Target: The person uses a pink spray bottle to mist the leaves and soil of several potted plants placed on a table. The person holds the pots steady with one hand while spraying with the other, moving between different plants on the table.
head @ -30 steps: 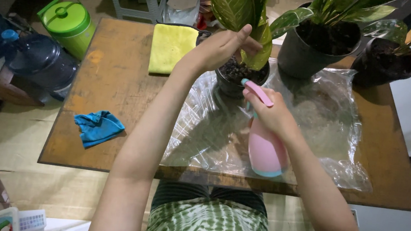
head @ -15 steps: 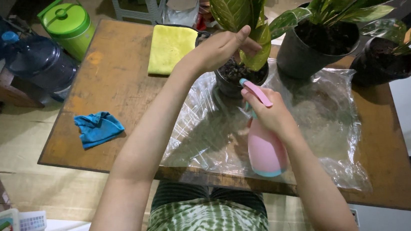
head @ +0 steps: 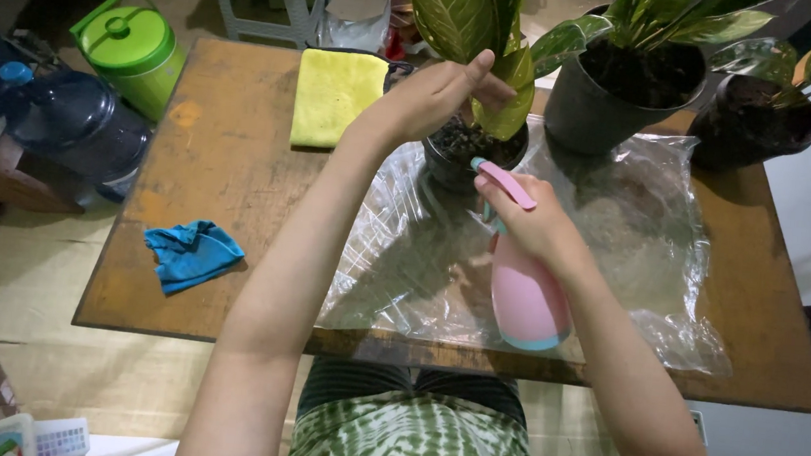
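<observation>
gripping smooth pink spray bottle (head: 527,299), right hand (head: 535,226), left hand (head: 438,92) on glossy leaf (head: 508,94)

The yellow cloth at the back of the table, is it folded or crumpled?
Folded. The yellow cloth lies flat as a neat rectangle with straight edges on the table, unlike the blue cloth, which sits bunched up.

Head-worn view, steeply down onto table (head: 224,156)

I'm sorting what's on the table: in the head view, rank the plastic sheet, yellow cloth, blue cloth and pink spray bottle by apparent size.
1. clear plastic sheet
2. yellow cloth
3. pink spray bottle, nearer the camera, so unsure against the blue cloth
4. blue cloth
</observation>
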